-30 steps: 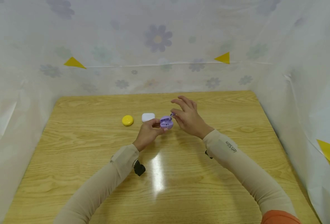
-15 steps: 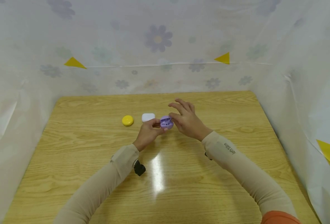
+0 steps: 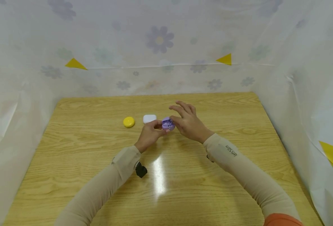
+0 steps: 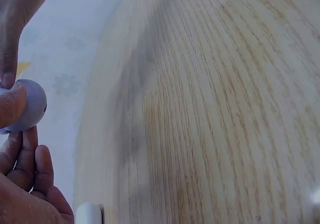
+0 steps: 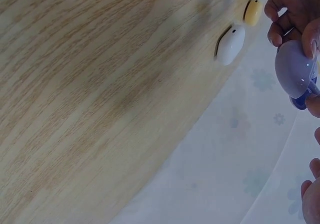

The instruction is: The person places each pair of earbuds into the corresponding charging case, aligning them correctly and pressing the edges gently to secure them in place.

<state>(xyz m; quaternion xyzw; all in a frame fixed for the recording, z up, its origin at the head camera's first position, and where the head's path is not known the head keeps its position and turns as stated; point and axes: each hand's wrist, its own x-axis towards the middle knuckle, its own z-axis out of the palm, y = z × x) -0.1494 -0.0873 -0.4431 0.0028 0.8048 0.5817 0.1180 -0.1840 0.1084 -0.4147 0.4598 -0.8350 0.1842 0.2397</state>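
Note:
My left hand (image 3: 150, 135) holds a rounded purple earbud case (image 3: 167, 126) above the table, its lid raised. In the left wrist view the thumb lies across the case (image 4: 32, 106) with the fingers beneath it. My right hand (image 3: 191, 124) has its thumb and index finger at the case's opening, pinching a small purple earbud (image 3: 171, 121) mostly hidden by the fingertips. Its other fingers stay spread. The right wrist view shows the case's smooth outer shell (image 5: 294, 68) and a fingertip at its opening.
Behind the left hand lies a white earbud case (image 3: 149, 118) on the wooden table (image 3: 177, 175). A round yellow case (image 3: 129, 122) sits to its left. Flower-patterned sheeting (image 3: 183, 78) surrounds the table at the back and sides.
My right hand has moved down and slightly left, bringing the earbud from beside the raised lid into the case's opening. The left hand and the case have barely moved.

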